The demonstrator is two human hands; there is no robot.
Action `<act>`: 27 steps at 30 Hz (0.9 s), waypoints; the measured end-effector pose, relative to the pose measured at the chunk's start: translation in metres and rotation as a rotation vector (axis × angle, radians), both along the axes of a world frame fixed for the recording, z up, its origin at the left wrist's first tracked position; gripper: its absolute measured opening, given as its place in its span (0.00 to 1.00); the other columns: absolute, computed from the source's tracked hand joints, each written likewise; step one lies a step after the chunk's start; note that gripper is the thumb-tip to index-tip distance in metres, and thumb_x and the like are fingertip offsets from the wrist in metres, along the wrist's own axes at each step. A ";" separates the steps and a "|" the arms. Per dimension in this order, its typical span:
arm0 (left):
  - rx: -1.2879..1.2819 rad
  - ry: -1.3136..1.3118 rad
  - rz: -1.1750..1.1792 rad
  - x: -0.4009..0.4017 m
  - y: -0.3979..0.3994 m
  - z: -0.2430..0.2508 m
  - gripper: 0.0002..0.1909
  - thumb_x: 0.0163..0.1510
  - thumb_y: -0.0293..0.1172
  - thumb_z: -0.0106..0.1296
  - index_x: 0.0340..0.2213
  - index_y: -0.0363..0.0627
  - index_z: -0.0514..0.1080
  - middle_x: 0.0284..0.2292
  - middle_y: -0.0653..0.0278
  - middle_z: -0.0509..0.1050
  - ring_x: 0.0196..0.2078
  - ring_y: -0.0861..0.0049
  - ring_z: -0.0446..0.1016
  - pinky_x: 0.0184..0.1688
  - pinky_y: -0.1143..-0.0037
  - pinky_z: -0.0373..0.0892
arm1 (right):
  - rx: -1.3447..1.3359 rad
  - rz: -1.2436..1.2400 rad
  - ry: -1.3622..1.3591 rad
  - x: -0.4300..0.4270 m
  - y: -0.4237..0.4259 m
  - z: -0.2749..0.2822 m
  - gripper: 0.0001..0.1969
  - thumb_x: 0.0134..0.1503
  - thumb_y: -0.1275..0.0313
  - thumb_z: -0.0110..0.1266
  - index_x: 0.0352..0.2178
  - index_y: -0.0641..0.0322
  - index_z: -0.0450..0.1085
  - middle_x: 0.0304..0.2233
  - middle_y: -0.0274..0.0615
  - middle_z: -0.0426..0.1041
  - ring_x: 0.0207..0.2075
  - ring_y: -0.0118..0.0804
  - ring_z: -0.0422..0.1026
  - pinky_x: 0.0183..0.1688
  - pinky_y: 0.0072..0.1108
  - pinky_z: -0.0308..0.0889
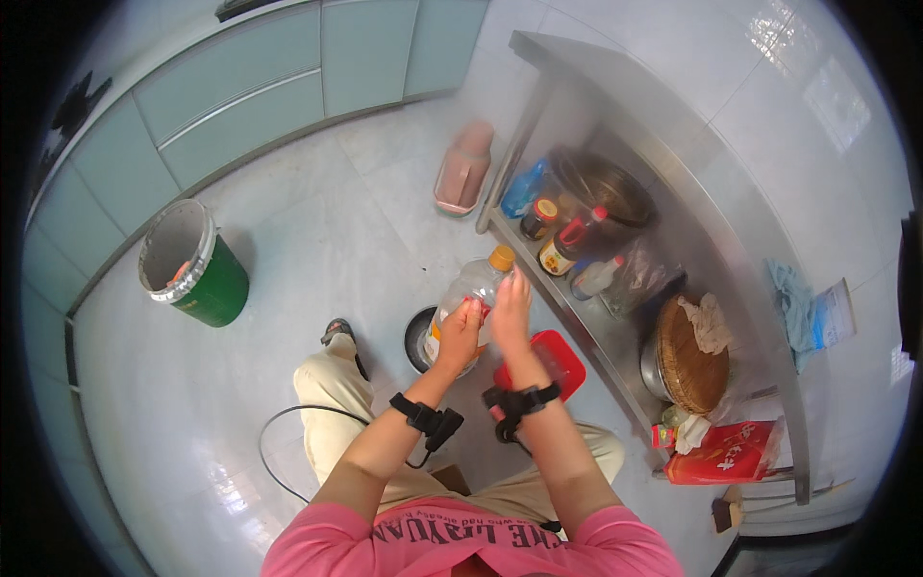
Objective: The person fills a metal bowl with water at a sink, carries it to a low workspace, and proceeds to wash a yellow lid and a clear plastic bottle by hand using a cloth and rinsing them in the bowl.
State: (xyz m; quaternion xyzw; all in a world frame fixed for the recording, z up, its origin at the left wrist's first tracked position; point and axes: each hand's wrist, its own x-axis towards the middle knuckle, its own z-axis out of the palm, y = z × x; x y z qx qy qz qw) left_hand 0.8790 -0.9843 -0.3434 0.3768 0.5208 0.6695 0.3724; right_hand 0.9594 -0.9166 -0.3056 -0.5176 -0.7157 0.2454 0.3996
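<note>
In the head view, my left hand [460, 335] is closed around the red handle area of a large clear plastic bottle [461, 285] with an orange-yellow cap [502, 257]. The bottle leans, cap end up and to the right. My right hand [512, 306] is at its upper right side, just below the cap, fingers pointing up; whether it grips the bottle cannot be told. Behind the bottle a dark-rimmed round pan or bowl [416, 339] stands on the floor. A red plastic basin [570, 364] lies partly hidden behind my right forearm.
A green bucket [216, 288] stands at the left, a pink thermos flask [465, 173] ahead. Along the right runs a metal shelf unit [577, 317] with sauce bottles [559, 256], a wicker lid [692, 360] and a red bag [728, 454]. A black cable [288, 410] loops near my left leg.
</note>
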 end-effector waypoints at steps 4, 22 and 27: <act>-0.135 -0.222 -0.203 -0.022 0.000 0.003 0.22 0.55 0.44 0.37 0.14 0.44 0.61 0.13 0.74 0.58 0.17 0.88 0.54 0.20 0.84 0.53 | -0.696 0.347 0.406 0.037 0.029 0.016 0.26 0.56 0.58 0.39 0.52 0.62 0.51 0.51 0.38 0.56 0.52 0.31 0.53 0.52 0.20 0.49; -0.080 -0.615 0.036 -0.031 0.037 0.012 0.19 0.52 0.36 0.41 0.12 0.40 0.66 0.12 0.69 0.64 0.14 0.84 0.59 0.17 0.78 0.55 | -0.190 0.741 0.128 0.020 0.000 0.079 0.20 0.41 0.71 0.56 0.39 0.63 0.65 0.40 0.41 0.66 0.43 0.35 0.64 0.47 0.23 0.56; -0.145 -0.062 0.320 -0.008 0.025 0.021 0.22 0.54 0.36 0.36 0.12 0.38 0.66 0.12 0.64 0.66 0.15 0.80 0.64 0.18 0.78 0.60 | -0.127 0.115 0.324 -0.005 -0.027 0.041 0.19 0.44 0.68 0.54 0.38 0.67 0.63 0.38 0.47 0.66 0.40 0.37 0.64 0.44 0.24 0.58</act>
